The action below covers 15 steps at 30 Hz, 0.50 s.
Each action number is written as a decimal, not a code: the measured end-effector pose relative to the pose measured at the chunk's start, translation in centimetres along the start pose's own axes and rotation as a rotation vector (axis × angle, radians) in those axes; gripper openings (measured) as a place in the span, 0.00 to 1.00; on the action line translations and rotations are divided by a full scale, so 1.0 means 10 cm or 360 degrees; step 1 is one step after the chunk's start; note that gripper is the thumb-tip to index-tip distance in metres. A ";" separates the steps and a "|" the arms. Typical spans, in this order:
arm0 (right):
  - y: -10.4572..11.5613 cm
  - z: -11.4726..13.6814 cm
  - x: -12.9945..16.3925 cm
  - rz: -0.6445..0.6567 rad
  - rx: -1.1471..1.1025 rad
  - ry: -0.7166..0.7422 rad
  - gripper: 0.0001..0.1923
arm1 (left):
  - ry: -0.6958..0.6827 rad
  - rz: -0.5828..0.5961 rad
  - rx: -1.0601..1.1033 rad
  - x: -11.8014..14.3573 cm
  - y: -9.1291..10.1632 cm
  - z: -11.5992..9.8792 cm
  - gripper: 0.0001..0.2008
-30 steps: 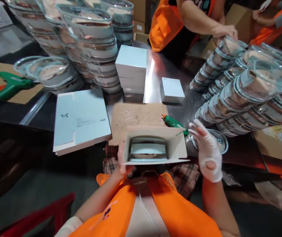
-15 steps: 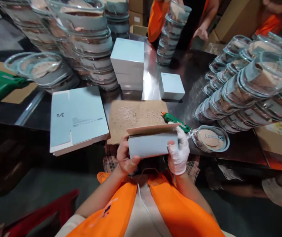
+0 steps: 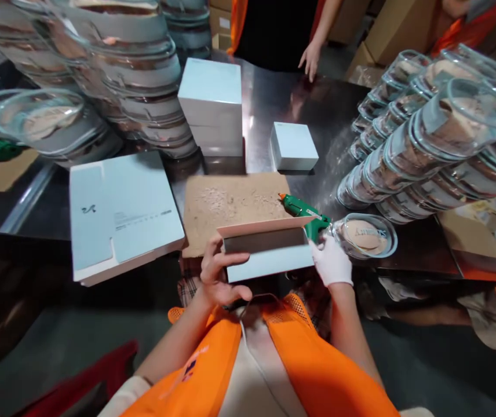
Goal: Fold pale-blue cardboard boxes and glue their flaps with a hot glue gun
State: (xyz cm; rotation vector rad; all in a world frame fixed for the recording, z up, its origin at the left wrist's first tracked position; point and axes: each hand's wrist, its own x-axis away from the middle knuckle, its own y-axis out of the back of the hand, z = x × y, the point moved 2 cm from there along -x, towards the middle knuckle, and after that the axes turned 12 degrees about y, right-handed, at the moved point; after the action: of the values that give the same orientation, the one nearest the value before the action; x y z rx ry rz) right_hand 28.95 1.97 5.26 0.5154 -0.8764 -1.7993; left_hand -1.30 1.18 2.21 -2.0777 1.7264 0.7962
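Hands on box, lettering unreadable

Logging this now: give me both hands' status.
Left hand: closed on the box.
Right hand, gloved: closed on the glue gun, touching the box.

Head camera looks steeply down, close over the table.

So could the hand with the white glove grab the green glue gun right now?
Probably yes. The green glue gun lies on the metal table just beyond the gloved right hand, nothing between them. But that hand is holding the pale cardboard box, so it would need to let go first.
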 end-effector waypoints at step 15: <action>-0.32 0.00 0.05 -0.0429 -0.1013 0.0316 0.27 | 0.0562 -0.0224 -0.0264 0.05 0.22 -0.10 0.17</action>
State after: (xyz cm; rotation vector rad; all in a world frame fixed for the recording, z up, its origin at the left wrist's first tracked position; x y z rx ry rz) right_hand 26.79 2.16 2.80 0.3943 -0.0734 -2.0960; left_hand -3.17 -0.26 2.88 -2.5471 1.7039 0.5727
